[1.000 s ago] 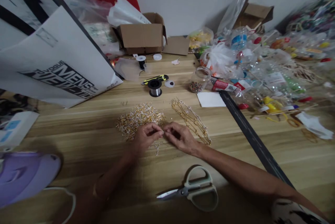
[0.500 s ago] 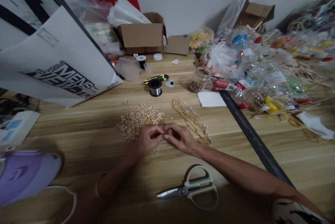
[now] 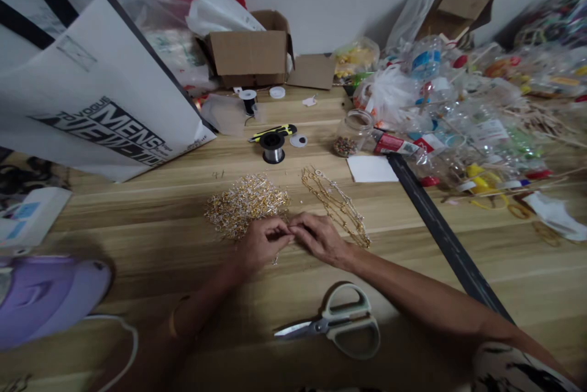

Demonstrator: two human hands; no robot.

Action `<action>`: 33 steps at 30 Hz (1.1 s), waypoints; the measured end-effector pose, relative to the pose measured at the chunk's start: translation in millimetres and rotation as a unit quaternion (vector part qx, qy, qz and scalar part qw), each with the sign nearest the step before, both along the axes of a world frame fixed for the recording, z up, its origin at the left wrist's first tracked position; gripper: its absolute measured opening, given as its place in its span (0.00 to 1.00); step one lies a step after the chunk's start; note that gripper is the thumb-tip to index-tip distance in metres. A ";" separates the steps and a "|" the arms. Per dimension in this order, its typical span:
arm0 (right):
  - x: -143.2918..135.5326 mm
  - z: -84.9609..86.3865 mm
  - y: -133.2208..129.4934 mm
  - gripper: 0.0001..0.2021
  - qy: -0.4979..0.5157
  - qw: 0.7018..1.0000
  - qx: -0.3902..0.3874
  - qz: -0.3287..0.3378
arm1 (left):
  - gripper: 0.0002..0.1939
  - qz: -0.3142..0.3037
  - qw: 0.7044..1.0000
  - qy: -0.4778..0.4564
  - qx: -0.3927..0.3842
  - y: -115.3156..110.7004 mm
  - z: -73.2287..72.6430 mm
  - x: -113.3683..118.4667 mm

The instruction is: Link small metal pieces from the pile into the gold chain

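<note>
My left hand (image 3: 263, 244) and my right hand (image 3: 321, 239) meet fingertip to fingertip over the wooden table, both closed in a pinch. What they grip is too small to make out. A short bit of silver chain (image 3: 275, 260) shows below the left fingers; I cannot tell whether it hangs or lies there. Just beyond my left hand spreads a heap of small gold and silver pieces (image 3: 245, 202). Several gold and silver beaded chains (image 3: 337, 205) lie stretched out beyond my right hand. Nearer to me rest scissors (image 3: 351, 321) with pale handles, their blades pointing left.
Beyond the heap stand a wire spool (image 3: 273, 148), a yellow-black utility knife (image 3: 275, 133) and a jar of beads (image 3: 351, 135). A black strip (image 3: 440, 227) crosses the right side, near piled plastic bottles (image 3: 477, 129). A paper bag (image 3: 114, 92) and a purple appliance (image 3: 50, 300) are at left.
The view has shifted slightly. My hands stay pinched together, with the left fingertips a little further right. Less of the silver chain shows below them.
</note>
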State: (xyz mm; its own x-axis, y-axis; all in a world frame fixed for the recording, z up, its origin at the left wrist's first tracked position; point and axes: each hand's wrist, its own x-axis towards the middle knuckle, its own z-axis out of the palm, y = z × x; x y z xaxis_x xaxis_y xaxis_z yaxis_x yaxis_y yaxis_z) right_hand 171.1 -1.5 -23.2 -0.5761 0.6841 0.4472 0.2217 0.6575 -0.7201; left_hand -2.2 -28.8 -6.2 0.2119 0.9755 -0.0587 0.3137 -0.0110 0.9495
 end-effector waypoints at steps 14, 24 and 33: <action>3.4 0.3 -2.7 0.10 -0.032 0.997 0.066 -0.001 | 0.04 -0.034 0.998 0.030 0.042 0.7 -0.5 -3.6; 1.1 -1.8 -4.4 0.06 -0.018 0.998 0.045 0.027 | 0.08 -0.045 0.995 0.035 0.086 1.2 2.1 -3.4; -0.7 4.1 -5.7 0.09 0.003 0.999 -0.036 0.006 | 0.08 0.028 0.996 -0.074 -0.030 6.5 2.4 -8.1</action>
